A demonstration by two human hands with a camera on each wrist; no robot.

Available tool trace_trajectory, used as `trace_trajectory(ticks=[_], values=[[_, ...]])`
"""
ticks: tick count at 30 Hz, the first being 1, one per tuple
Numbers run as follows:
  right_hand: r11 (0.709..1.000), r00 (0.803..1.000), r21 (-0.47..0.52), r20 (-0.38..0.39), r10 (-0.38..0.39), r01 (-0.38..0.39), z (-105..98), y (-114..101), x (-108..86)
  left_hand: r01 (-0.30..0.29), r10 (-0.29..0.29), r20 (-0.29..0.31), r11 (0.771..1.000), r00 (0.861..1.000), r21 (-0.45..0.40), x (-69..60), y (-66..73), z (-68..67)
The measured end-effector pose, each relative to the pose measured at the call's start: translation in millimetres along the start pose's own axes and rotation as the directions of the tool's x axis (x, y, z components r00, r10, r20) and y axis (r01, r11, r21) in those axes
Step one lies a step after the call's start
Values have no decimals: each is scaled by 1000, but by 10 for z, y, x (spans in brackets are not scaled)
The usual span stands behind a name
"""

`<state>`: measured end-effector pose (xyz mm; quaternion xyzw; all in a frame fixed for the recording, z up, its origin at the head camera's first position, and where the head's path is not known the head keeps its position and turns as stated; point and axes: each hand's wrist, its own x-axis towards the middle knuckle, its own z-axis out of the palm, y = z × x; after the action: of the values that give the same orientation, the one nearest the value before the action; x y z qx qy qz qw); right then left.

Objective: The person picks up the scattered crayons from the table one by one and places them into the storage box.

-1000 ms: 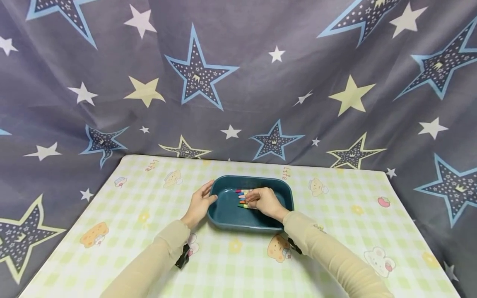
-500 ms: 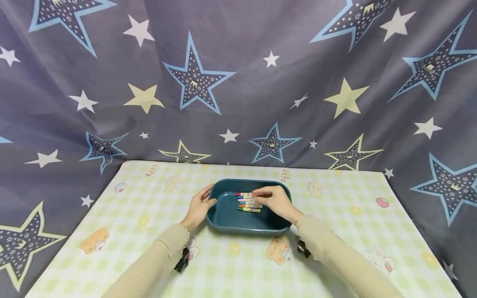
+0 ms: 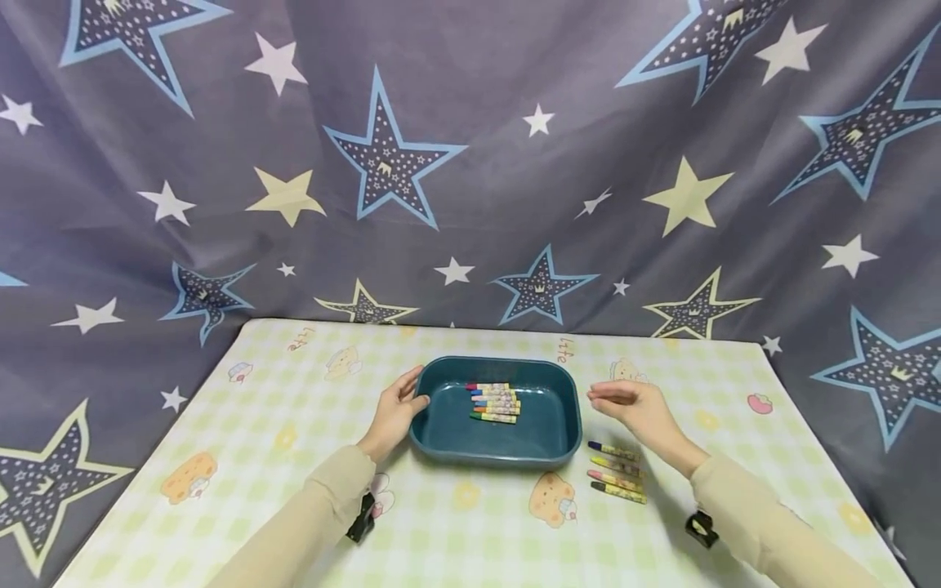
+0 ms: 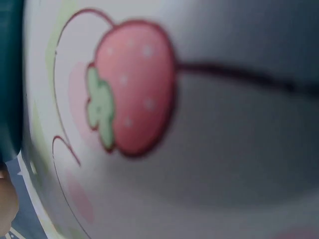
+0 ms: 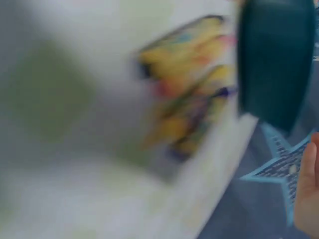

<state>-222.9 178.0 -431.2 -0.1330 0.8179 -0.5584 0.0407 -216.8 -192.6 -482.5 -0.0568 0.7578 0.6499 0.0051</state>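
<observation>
Four crayons [image 3: 616, 466] lie crosswise just nearside of our right hand [image 3: 647, 418] — fingers extended, seemingly empty; our left hand [image 3: 391, 416] pinches the tray [image 3: 496, 443].

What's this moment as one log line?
left fingers: hold tray; right fingers: beside tray; inside crayons: side by side; table crayons: near tray's front-right corner

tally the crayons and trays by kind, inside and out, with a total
Crayons: 10 (6 in the tray, 4 on the table)
Tray: 1
Total: 11
</observation>
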Motion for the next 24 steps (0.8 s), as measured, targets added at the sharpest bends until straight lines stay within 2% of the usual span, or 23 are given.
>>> trace_trajectory(ticks=[4, 9, 12, 17, 24], values=[[998, 999, -37, -3, 47, -47, -138, 256, -124, -1, 1, 15, 1000, 1000, -1, -4, -2, -2], [989, 996, -121, -6, 84, -84, -229, 510, -185, -16, 15, 11, 1000, 1000, 11, 22, 14, -4], [984, 995, -145, 17, 103, -100, -269, 594, -190, -23, 23, -5, 1000, 1000, 6, 25, 11, 4], [985, 989, -113, 54, 138, -132, -271, 676, -230, -18, 19, -13, 1000, 1000, 9, 4, -22, 19], [981, 995, -186, 76, 61, -46, -197, 713, -274, -31, 31, -20, 1000, 999, -3, 3, -42, 14]])
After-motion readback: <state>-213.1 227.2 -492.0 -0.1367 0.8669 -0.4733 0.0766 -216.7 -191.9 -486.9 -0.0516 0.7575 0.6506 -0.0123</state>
